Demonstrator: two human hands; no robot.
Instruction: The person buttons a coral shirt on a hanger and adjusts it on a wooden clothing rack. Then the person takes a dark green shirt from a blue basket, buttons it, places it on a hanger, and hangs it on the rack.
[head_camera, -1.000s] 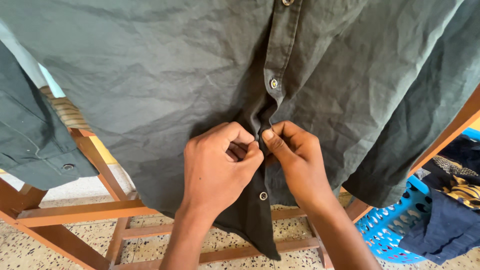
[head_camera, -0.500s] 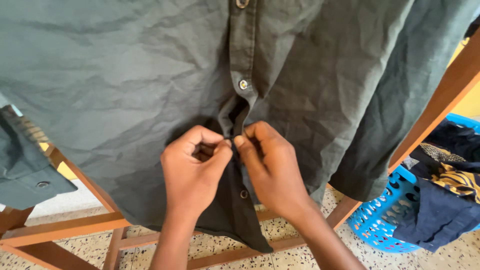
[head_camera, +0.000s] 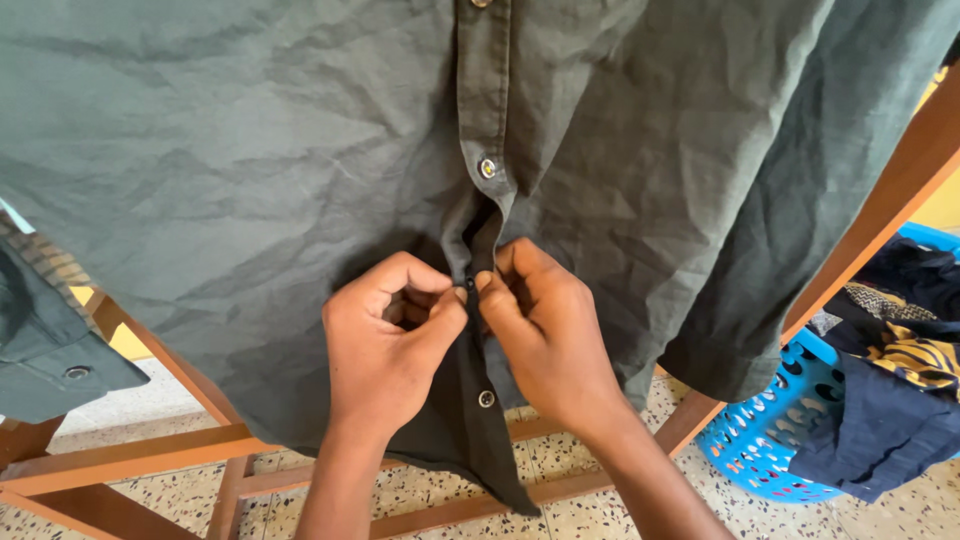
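At the far left a dark green sleeve cuff (head_camera: 55, 360) with a metal snap hangs in front of the wooden drying rack (head_camera: 140, 455), whose slanted bars stand on a speckled terrazzo floor (head_camera: 450, 490). Filling most of the view, a wrinkled dark green shirt (head_camera: 250, 170) hangs over the rack, front facing the camera. Its button placket (head_camera: 484, 90) runs down the middle, with one fastened snap (head_camera: 488, 168) above the hands and another snap (head_camera: 486, 399) below them. The left hand (head_camera: 385, 350) is curled nearly closed, thumb and forefinger pinching the left edge of the placket where the fabric gapes open. Just beside it, touching at the fingertips, the right hand (head_camera: 545, 345) is likewise closed in a pinch, thumb pressed on the right edge of the same gap. Further right, the shirt's other sleeve (head_camera: 740, 330) drops beside a sloping rack bar. At the far right a blue perforated laundry basket (head_camera: 775, 450) holds dark, patterned clothes (head_camera: 890, 400).
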